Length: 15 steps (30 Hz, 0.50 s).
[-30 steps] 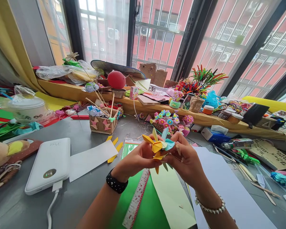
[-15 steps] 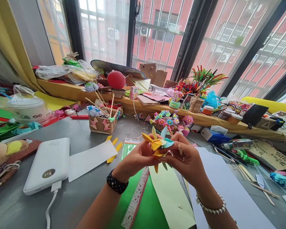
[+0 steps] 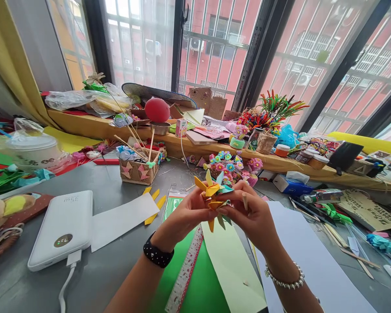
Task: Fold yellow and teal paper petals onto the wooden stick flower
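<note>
Between both hands is a folded-paper flower [image 3: 212,190] with yellow, pale green and light blue pointed petals. My left hand [image 3: 190,213] grips its left side, thumb pressed along the lower yellow petals. On the other side my right hand [image 3: 247,206] pinches it with thumb and forefinger. A short thin wooden stick [image 3: 245,201] pokes out between the fingers of my right hand; its other end is hidden. Below the hands lie a pale green paper strip [image 3: 230,261], a patterned ruler [image 3: 186,269] and a green sheet [image 3: 208,287].
At left are a white power bank [image 3: 63,228] with a cable and a white paper strip [image 3: 124,219] over yellow folded pieces [image 3: 157,208]. A cardboard box [image 3: 139,169] of sticks and a bunch of crocheted flowers [image 3: 226,167] stand behind. White paper [image 3: 299,261] lies at right.
The paper flower has turned slightly in my hands, so its light blue petals show less and the lower pale green ones more. Both hands keep hold of it.
</note>
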Each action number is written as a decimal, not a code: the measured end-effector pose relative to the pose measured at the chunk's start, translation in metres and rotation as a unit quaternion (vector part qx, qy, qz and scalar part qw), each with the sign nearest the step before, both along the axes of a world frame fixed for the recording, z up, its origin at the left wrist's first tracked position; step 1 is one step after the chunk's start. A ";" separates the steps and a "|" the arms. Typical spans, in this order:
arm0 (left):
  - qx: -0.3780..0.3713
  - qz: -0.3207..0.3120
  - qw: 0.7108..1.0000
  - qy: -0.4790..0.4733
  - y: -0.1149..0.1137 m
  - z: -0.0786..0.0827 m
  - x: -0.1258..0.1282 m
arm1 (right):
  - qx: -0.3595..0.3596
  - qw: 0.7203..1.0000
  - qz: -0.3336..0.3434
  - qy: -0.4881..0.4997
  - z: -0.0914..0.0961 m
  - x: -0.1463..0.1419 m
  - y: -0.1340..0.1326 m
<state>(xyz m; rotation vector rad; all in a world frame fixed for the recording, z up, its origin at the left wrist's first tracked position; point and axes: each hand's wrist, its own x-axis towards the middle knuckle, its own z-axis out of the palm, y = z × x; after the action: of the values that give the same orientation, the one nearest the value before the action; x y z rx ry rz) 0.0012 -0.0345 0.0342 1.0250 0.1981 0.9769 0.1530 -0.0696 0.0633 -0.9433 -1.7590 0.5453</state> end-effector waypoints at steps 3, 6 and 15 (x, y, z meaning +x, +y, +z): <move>0.007 -0.001 1.000 -0.016 0.002 0.001 -0.001 | 0.029 0.999 -0.026 0.004 0.002 -0.001 0.000; -0.001 0.004 1.000 -0.030 0.003 0.003 -0.002 | 0.048 0.997 -0.066 0.005 0.002 0.001 0.001; -0.061 0.041 0.997 -0.026 0.003 0.007 -0.003 | 0.117 0.978 0.003 -0.173 0.006 0.014 -0.001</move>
<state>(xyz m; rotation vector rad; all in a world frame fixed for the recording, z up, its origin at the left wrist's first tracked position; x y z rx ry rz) -0.0022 -0.0317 0.0415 0.8839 0.2551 1.0512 0.1674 -0.0705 0.0690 -0.9042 -2.0825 0.1744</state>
